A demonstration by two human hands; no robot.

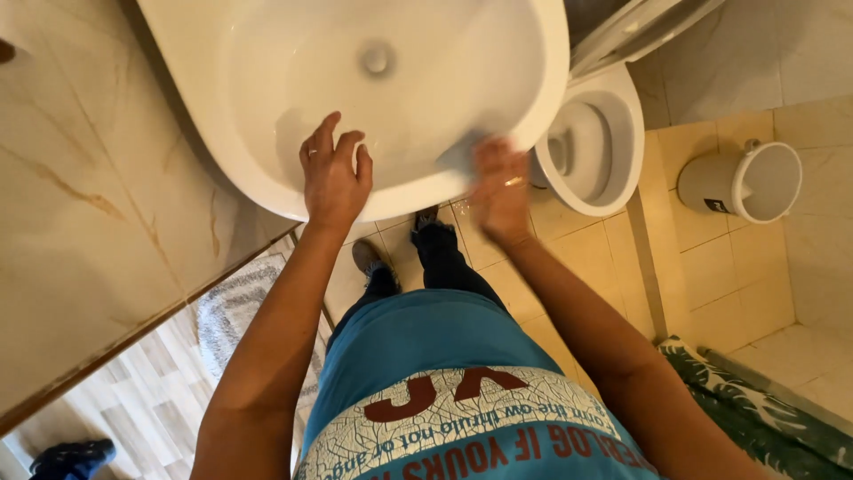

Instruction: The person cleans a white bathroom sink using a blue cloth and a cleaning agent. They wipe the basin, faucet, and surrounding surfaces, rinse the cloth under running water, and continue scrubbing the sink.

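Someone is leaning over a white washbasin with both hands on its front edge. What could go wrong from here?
The right hand is blurred at the rim of the washbasin, so it seems to be moving; it might slip off the smooth edge. The left hand rests flat on the same rim, possibly bearing weight, which may strain the basin. Any water spilled could make the tiled floor slippery underfoot.
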